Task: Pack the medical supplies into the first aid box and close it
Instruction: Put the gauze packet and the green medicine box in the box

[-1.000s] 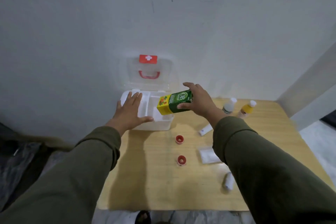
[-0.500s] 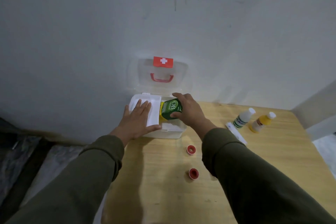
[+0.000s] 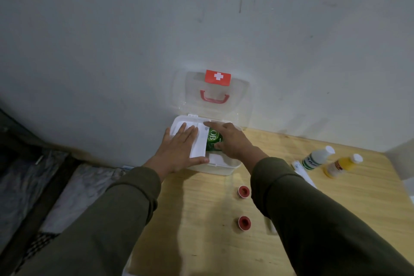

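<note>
Head view. First aid box (image 3: 224, 169) sits at centre frame on the wooden bench (image 3: 201, 242), against the wall, its clear lid (image 3: 240, 101) tipped up with the red cross label at top.

My left hand (image 3: 179, 150) lies flat, palm down, fingers spread and extended, on the white inner tray (image 3: 198, 144) over the left part of the box; thumb along the front rim. Nothing gripped. Left forearm runs in from lower left, sleeve to the wrist.

My right hand (image 3: 233, 141) reaches into the right part of the box, index finger stretched toward the back rim, thumb and remaining fingers closed on the green carton (image 3: 212, 140), which stands partly inside the box just right of the tray. Right forearm enters from lower right.

Right of frame on the bench: white bottle (image 3: 318, 157) and yellow bottle (image 3: 342, 164), side by side, tilted. Below the box: two red tape rolls (image 3: 243, 191), well apart from it.
</note>
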A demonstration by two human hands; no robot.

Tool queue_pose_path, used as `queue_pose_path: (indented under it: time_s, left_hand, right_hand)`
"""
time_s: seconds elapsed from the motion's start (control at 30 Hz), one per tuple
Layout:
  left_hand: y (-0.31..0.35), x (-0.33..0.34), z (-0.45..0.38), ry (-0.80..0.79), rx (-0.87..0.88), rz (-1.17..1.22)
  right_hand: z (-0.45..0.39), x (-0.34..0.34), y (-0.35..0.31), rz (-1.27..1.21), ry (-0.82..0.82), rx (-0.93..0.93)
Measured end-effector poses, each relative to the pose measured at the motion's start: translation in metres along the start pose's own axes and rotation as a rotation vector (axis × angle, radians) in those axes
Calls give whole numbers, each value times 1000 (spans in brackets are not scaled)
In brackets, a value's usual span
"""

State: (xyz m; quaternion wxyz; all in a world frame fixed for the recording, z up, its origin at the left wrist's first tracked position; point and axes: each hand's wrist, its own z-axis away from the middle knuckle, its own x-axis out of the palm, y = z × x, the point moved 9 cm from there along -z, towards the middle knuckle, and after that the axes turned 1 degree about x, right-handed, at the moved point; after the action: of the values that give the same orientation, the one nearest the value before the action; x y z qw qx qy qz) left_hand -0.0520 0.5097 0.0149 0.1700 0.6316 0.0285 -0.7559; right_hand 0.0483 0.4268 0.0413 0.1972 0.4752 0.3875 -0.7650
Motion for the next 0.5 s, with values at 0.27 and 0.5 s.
queue_pose_path:
  time_s: [0.27,0.5]
  left_hand:
    - [0,0,0,-29,-6,0]
    - [1,-2,2,-28,-7,5]
  right_hand:
    - [-7,4,-2,2,-7,38]
    - [-2,7,6,-241,106,155]
